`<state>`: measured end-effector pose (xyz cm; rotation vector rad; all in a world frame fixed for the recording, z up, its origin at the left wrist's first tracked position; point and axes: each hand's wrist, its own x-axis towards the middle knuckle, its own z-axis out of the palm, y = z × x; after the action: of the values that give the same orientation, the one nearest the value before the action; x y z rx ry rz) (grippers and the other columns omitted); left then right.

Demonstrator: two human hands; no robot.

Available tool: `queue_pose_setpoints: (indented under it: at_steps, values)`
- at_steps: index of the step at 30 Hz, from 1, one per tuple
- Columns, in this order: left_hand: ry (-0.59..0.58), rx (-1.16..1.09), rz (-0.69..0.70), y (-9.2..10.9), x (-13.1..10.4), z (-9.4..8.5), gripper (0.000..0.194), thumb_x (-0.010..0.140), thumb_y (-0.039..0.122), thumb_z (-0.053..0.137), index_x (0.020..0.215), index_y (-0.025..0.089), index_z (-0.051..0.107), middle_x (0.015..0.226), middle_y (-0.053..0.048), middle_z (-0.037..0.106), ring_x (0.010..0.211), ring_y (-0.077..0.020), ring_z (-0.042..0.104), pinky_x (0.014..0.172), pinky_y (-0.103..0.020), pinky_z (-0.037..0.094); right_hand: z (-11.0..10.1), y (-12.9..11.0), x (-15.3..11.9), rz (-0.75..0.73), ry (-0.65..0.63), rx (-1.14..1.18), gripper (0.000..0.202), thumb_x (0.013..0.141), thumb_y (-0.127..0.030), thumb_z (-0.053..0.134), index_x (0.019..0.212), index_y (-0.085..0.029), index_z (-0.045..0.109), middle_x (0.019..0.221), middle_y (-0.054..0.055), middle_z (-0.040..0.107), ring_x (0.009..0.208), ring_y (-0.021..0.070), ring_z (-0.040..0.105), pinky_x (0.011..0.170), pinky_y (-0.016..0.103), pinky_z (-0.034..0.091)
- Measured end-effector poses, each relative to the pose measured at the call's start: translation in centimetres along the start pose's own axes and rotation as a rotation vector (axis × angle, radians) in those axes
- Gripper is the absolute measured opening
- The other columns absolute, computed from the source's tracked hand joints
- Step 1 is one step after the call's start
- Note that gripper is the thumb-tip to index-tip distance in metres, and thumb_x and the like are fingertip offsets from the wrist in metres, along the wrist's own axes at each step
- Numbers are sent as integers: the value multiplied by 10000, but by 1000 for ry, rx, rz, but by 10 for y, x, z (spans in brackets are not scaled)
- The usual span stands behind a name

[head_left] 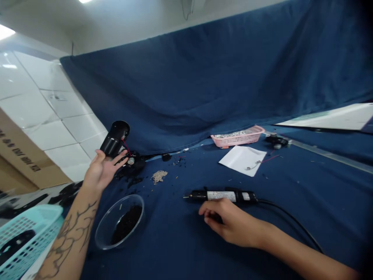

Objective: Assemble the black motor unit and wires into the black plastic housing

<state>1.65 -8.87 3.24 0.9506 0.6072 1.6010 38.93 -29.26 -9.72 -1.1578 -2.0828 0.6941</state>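
Note:
My left hand [101, 169] is raised at the left, palm up with its fingers partly spread. A tilted black cylindrical housing [114, 139] with a red wire rests between the thumb and fingers. On the blue cloth lies a black electric screwdriver [221, 196], its bit pointing left and its cord running off to the right. Just in front of it, my right hand [230, 223] has its fingers curled in, knuckles close against the tool's body. Whether anything small sits inside those curled fingers is hidden.
A clear bowl [100, 233] holds dark bits, near a heap of small beige pieces [159, 176]. Black parts [132, 165] lie behind. White paper [241, 159], a pink basket [237, 139] and a small dark assembly [276, 140] stand further right. A turquoise basket [43, 217] is at left.

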Motion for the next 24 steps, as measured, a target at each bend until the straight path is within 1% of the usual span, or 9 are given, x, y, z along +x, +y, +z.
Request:
queue_pose_setpoints:
  at_steps: [4,7,9,10,12,14,16,20,24]
  values:
    - [-103,17,-86,-14,-54,65,201,982,321,649,839,186,693,1234,-73,767,1243,-446,674,1020,-738,519,0,-2,2,22,91,241,437,942,-201,621,1371,-207,539,1156,86,651,758,155,677,679,293,546]
    - [-143,16,-218,-38,-99,102,222,1005,342,610,914,191,743,1226,-91,775,1214,-444,691,1024,-747,518,-3,-7,4,55,215,511,696,928,-298,716,1522,-277,355,1464,144,474,888,162,705,803,337,594]
    - [-159,5,-304,-56,-125,116,268,1027,336,566,949,170,761,1177,-110,792,1194,-428,706,1025,-719,538,-6,-8,6,61,286,668,940,863,-317,812,1590,-333,218,1579,165,327,999,190,702,869,365,605]
    - [-164,-10,-341,-65,-135,120,284,1036,325,549,937,166,763,1157,-106,799,1188,-414,712,1030,-701,546,-8,-9,7,51,319,708,1050,823,-310,856,1611,-356,163,1593,165,299,1042,203,692,889,374,607]
    - [-171,-46,-389,-81,-149,122,298,1032,339,557,899,169,761,1142,-83,807,1182,-394,720,1042,-666,559,-10,-8,9,6,369,718,1111,775,-285,903,1618,-359,184,1526,142,387,1064,211,669,896,375,608]
    - [-169,-72,-403,-94,-155,120,257,985,377,638,873,180,760,1119,-69,814,1178,-394,722,1044,-639,571,-11,-7,10,-42,369,730,948,785,-298,904,1552,-308,346,1355,105,528,983,199,670,843,362,614]
    - [-157,-80,-390,-103,-156,116,188,901,371,759,852,190,762,1098,-68,818,1185,-403,718,1053,-615,574,-11,-6,12,-50,354,802,759,800,-333,898,1422,-253,470,1234,75,576,852,170,674,761,348,618]
    - [-125,-78,-361,-112,-158,108,186,764,309,900,740,195,754,1115,-55,815,1214,-391,704,1116,-551,546,-12,-10,13,47,427,918,653,761,-367,929,1233,-201,510,1121,30,579,711,127,672,704,318,603]
    - [-175,-7,-462,-120,-173,98,234,792,335,880,686,170,752,1099,-105,812,1266,-413,666,1159,-527,509,-18,-11,12,95,457,928,587,774,-357,922,1190,-188,544,993,-2,591,697,132,676,718,307,589]
